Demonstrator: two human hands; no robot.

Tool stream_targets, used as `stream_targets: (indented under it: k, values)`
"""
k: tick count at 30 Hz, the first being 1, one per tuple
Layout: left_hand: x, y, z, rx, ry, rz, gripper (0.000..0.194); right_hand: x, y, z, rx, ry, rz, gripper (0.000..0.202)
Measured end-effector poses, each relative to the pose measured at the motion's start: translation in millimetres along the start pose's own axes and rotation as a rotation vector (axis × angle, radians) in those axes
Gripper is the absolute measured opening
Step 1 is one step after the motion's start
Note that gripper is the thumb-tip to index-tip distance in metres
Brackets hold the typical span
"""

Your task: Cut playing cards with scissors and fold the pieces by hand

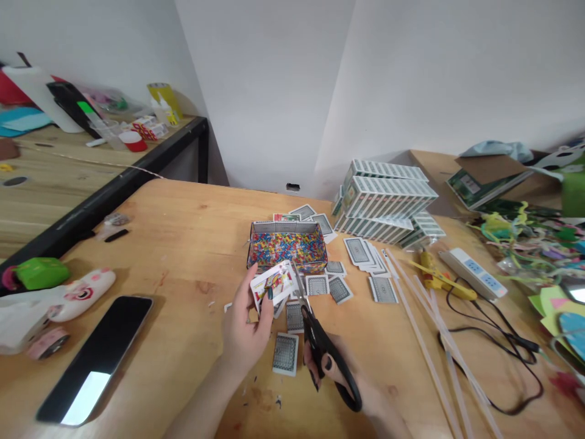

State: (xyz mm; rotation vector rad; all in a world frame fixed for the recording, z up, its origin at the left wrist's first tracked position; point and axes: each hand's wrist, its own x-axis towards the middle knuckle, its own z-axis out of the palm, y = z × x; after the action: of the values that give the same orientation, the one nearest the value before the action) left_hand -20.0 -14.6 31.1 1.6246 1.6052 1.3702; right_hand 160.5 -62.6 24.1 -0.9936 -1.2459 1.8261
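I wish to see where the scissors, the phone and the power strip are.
Scissors (315,331), head view: on the black handle.
Phone (101,347), head view: on the dark screen.
Power strip (474,273), head view: on the socket face.

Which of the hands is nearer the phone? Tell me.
Left. The left hand is right of the phone, holding a card; the right hand, on the scissors, is farther right.

1 multicol. rect. box (290,245); nr. it, 1 pr. blk-handled scissors (315,331); to R, 1 yel. glue gun (430,277), 1 wht. power strip (474,274).
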Motion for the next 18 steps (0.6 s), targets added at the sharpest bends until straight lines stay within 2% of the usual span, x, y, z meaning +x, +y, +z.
stream_targets:
  k: [5,9,12,18]
  values:
    - [-4,-7,0.2,0.124,0.042,0.058,0.050,0,-2,0,-0.061,-0.034,-0.015,0.051]
    - [-3,-5,0.7,0.044,0.076,-0.004,0.054,-1,-8,1,-0.122,-0.051,-0.020,0.051]
    - [-1,1,0.8,-0.036,0.059,-0.052,0.052,-1,-11,1,-0.156,-0.051,0.002,0.049]
    - [3,8,1.9,-0.315,0.036,-0.207,0.047,0,-11,2,-0.175,-0.025,0.030,0.052]
